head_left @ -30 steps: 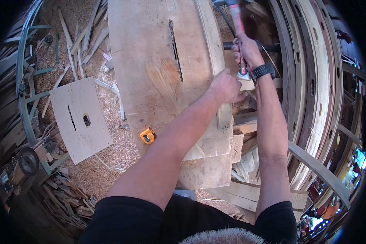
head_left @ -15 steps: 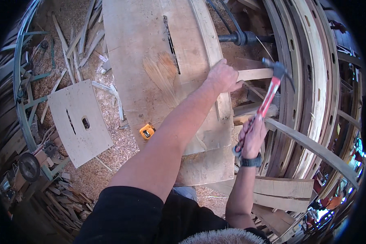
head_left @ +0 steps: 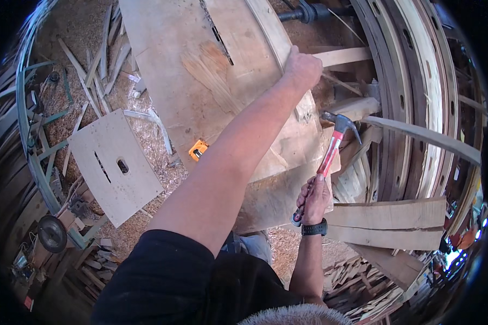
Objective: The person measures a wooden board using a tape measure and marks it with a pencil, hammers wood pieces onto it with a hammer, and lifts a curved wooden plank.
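Observation:
My right hand (head_left: 314, 197) grips the red handle of a claw hammer (head_left: 336, 135), head up, low over the right edge of the worktop. My left hand (head_left: 301, 70) is curled over the edge of a wooden batten (head_left: 268, 32) on a large plywood panel (head_left: 162, 65), beside a pale slat (head_left: 341, 57) that sticks out to the right. The panel has a long narrow slot and a lighter scraped patch. An orange tape measure (head_left: 198, 150) lies on it, partly behind my left forearm.
A plywood offcut (head_left: 100, 162) with two cutouts lies at left among scraps and sawdust, near a metal frame (head_left: 32, 157). A shaft with a pulley (head_left: 309, 13) is beyond the panel. Long slotted planks (head_left: 406, 135) stand along the right, with split boards (head_left: 385, 216) below.
The hammer has swung down and back toward me in my right hand, away from the batten. My left hand stays at the batten, appearing slightly higher in view as the view shifts.

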Demonstrator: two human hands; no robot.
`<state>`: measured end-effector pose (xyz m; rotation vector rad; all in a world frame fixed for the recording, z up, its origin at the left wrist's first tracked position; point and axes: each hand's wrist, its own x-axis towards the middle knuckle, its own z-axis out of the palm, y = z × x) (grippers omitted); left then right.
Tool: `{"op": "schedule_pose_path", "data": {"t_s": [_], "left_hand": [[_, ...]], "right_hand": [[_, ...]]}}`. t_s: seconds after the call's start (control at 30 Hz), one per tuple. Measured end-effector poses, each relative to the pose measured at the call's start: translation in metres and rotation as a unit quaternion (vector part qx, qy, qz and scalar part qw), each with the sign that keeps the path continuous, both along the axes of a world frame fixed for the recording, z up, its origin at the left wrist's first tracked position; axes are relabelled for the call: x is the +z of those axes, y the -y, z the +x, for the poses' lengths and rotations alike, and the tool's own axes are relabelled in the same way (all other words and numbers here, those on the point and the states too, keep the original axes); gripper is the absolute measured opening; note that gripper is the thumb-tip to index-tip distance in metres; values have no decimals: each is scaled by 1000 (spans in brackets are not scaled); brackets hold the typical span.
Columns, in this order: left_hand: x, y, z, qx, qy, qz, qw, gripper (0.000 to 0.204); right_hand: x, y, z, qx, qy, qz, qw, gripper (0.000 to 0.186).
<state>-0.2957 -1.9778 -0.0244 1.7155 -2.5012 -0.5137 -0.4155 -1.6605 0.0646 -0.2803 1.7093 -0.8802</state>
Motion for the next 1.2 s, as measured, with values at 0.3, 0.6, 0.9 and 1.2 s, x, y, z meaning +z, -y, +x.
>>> {"op": "schedule_pose_path", "data": {"t_s": [0.3, 0.6, 0.9, 1.2], "left_hand": [[2, -26, 9, -108, -17, -13, 994, 40], [4, -26, 11, -106, -38, -10, 994, 46], [21, -24, 15, -77, -54, 3, 996, 50], [24, -30, 12, -89, -46, -4, 995, 51]], "right_hand": [[-9, -20, -5, -13, 49, -15, 999, 43], [-12, -25, 6, 5, -11, -47, 999, 39], [-27, -42, 20, 38, -140, -172, 974, 22], [-45, -56, 28, 12, -106, -181, 978, 24]]}}
